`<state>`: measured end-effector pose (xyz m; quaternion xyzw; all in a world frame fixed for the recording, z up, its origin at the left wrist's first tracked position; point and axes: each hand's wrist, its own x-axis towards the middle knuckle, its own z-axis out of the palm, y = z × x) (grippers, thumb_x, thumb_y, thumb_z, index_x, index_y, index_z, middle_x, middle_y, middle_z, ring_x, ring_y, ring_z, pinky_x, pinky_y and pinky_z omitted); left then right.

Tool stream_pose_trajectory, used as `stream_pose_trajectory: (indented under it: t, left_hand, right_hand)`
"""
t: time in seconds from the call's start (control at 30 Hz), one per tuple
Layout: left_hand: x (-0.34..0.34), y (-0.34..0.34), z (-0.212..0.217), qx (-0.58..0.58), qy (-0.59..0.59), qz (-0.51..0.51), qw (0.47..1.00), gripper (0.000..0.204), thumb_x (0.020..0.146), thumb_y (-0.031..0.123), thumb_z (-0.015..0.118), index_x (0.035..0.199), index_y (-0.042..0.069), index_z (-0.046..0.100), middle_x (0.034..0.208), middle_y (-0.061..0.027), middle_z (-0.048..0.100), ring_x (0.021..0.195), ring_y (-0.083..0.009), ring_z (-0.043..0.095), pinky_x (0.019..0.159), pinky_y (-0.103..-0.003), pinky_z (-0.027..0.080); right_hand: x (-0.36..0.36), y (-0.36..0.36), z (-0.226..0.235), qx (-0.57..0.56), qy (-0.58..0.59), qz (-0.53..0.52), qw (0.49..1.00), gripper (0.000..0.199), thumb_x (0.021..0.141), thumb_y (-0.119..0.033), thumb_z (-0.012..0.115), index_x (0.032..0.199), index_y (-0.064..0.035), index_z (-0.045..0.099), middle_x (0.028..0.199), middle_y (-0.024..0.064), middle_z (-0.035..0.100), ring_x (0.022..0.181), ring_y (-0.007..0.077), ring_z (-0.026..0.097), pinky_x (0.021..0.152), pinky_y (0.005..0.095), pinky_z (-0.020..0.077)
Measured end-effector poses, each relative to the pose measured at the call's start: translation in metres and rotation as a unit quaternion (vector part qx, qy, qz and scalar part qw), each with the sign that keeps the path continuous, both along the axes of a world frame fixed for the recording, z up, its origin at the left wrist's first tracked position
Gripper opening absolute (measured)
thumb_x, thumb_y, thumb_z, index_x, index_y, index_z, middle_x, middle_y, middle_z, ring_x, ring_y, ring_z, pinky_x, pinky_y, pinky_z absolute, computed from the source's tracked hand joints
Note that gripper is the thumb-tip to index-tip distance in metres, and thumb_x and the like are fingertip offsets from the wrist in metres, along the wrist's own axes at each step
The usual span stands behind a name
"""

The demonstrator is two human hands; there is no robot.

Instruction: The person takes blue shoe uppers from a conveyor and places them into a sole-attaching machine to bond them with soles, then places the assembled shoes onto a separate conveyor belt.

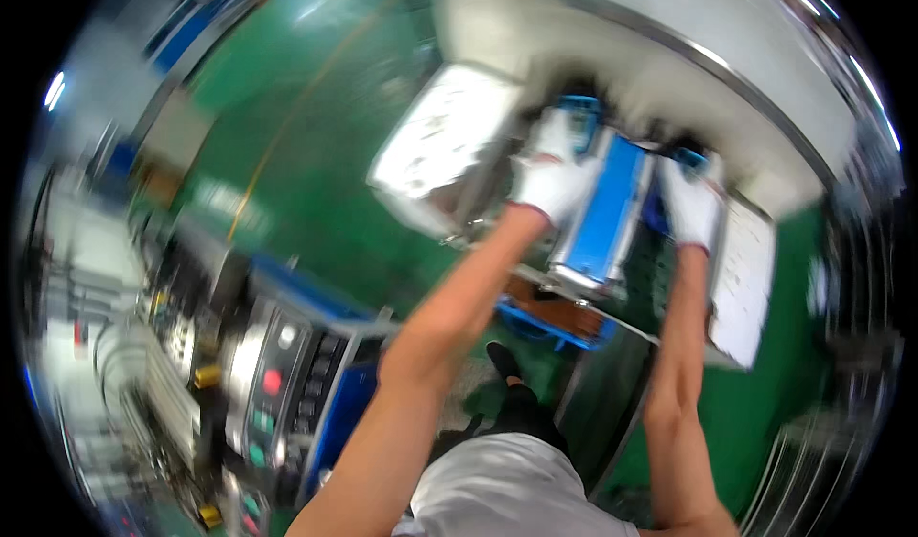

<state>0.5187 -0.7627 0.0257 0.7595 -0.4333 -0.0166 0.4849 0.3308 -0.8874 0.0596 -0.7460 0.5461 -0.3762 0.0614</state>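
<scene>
My left hand (557, 175), in a white glove with a dark red cuff, reaches to the back of a machine bed. At its fingers is a blue frame-shaped piece (579, 121); the fingers appear closed on its near side. My right hand (692, 204), gloved alike, has its fingers around a smaller-looking blue piece (690, 160). Motion blur hides the exact grip of both. Between the hands runs a long bright blue strip (612, 212) with silvery metal edges, sloping toward me. Dark smudges mark the pale machine wall (631, 68) behind the pieces.
White box-shaped covers flank the bed, one on the left (445, 145) and one on the right (744, 284). Below the strip sits a blue bin (555, 315) with brown contents. A control panel (277, 384) with buttons stands at lower left, over a green floor (325, 135).
</scene>
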Motion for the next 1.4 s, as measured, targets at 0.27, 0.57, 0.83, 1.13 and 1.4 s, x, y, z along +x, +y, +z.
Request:
stream_pose_trajectory:
  t: [0.27, 0.57, 0.83, 1.13, 1.4]
  left_hand:
    - [-0.122, 0.461, -0.12, 0.413, 0.245, 0.115, 0.87, 0.052, 0.097, 0.045, 0.056, 0.137, 0.012, 0.061, 0.126, -0.0253, 0.068, 0.119, -0.0401, 0.065, 0.102, -0.047, 0.051]
    - [-0.566, 0.936, -0.146, 0.174, 0.307, 0.873, 0.337, 0.029, 0.096, 0.027, 0.058, 0.111, 0.005, 0.07, 0.111, -0.0223, 0.072, 0.104, -0.0397, 0.07, 0.09, -0.051, 0.056]
    - [-0.77, 0.879, -0.225, 0.085, 0.346, 0.931, -0.077, 0.102, 0.085, 0.056, 0.076, 0.16, 0.006, 0.029, 0.158, -0.0247, 0.042, 0.141, -0.0429, 0.047, 0.112, -0.06, 0.04]
    - [-0.896, 0.951, -0.248, 0.179, 0.204, 0.962, 0.008, 0.036, 0.1, 0.035, 0.066, 0.12, 0.005, 0.066, 0.122, -0.0204, 0.065, 0.108, -0.0418, 0.065, 0.091, -0.05, 0.052]
    - [-0.868, 0.918, -0.185, -0.056, 0.211, 0.972, 0.082, 0.043, 0.111, 0.032, 0.043, 0.101, -0.001, 0.069, 0.094, -0.0224, 0.072, 0.088, -0.0371, 0.07, 0.082, -0.046, 0.053]
  right_hand:
    - [0.018, 0.285, -0.129, 0.525, -0.051, 0.539, 0.656, 0.048, 0.101, -0.011, 0.064, 0.145, 0.0032, 0.053, 0.14, 0.0186, 0.063, 0.123, 0.0268, 0.064, 0.103, 0.0377, 0.0526]
    - [0.059, 0.414, -0.28, 0.223, 0.457, 0.699, 0.502, 0.043, 0.084, -0.024, 0.083, 0.114, 0.0048, 0.071, 0.108, 0.0194, 0.073, 0.097, 0.0256, 0.071, 0.089, 0.0395, 0.056]
    - [0.079, 0.466, -0.243, -0.155, 0.622, 0.754, 0.14, 0.04, 0.093, -0.03, 0.071, 0.118, 0.0012, 0.071, 0.111, 0.0155, 0.075, 0.098, 0.0318, 0.071, 0.089, 0.0458, 0.0555]
    - [0.043, 0.656, -0.132, 0.114, 0.667, 0.604, 0.421, 0.03, 0.086, -0.027, 0.075, 0.108, -0.0081, 0.068, 0.103, 0.0106, 0.071, 0.097, 0.0283, 0.069, 0.077, 0.0467, 0.0577]
    - [-0.005, 0.828, -0.129, 0.163, 0.534, 0.797, 0.229, 0.047, 0.097, -0.014, 0.07, 0.138, 0.0048, 0.056, 0.131, 0.0175, 0.067, 0.119, 0.0265, 0.068, 0.101, 0.0362, 0.0545]
